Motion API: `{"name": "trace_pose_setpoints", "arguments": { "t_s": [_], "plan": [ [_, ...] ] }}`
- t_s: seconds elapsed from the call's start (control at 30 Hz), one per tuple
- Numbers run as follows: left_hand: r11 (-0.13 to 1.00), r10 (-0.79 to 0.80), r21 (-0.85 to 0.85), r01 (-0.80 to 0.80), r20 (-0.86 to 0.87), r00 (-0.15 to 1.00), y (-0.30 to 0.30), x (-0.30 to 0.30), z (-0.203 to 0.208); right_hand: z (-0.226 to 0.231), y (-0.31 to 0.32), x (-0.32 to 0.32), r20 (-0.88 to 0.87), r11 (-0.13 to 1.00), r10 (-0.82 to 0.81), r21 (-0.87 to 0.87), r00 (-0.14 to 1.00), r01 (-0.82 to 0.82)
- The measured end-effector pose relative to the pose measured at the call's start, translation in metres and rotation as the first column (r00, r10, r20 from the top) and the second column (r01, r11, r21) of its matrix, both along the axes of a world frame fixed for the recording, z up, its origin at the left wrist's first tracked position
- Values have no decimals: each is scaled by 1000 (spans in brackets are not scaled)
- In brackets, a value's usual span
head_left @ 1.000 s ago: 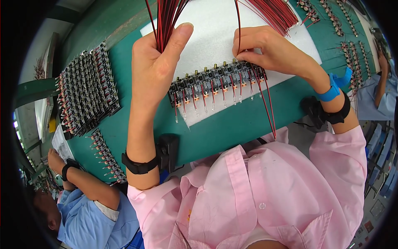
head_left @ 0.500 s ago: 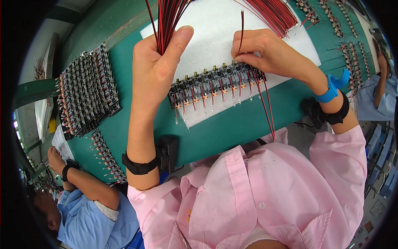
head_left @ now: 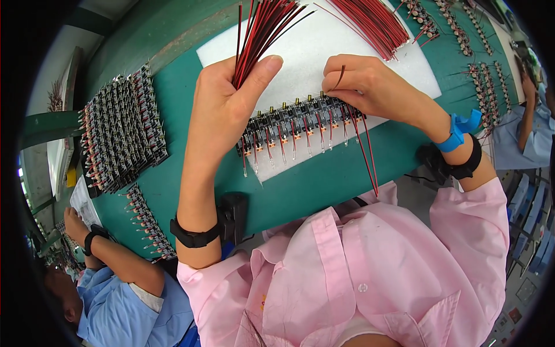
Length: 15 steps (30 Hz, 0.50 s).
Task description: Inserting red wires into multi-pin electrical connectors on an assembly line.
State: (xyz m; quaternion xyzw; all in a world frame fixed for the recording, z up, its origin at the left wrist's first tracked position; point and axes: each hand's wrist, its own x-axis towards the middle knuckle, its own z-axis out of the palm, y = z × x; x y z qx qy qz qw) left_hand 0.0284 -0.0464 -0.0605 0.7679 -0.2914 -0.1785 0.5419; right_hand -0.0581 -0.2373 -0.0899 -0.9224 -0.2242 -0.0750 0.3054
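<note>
Red-and-black wires (head_left: 263,37) fan upward from your left hand (head_left: 228,110), raised at the left end of the board strip (head_left: 295,126) with its thumb up and fingers closed around the bundle. Your right hand (head_left: 367,84) bends inward over the strip's right end, thumb and fingertips pinching a single dark-red wire (head_left: 341,75); whether they touch the boards, I cannot tell. The strip lies mostly on a white foam sheet (head_left: 309,55), which also bears a second wire bundle (head_left: 376,26), beyond the strip to the right. Left of the strip, stacked boards (head_left: 122,127) sit on the green table (head_left: 289,199).
</note>
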Motion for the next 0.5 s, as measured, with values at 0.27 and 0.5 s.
{"name": "trace_pose_setpoints", "arguments": {
  "t_s": [0.27,0.5],
  "plan": [
    [966,10,-224,-130,-468,884,6,11,2,11,5,-11,71,978,13,-207,997,2],
    [819,-214,-500,-282,-722,658,0,15,-13,26,10,-17,-38,883,11,-469,999,-27]
  ]
}}
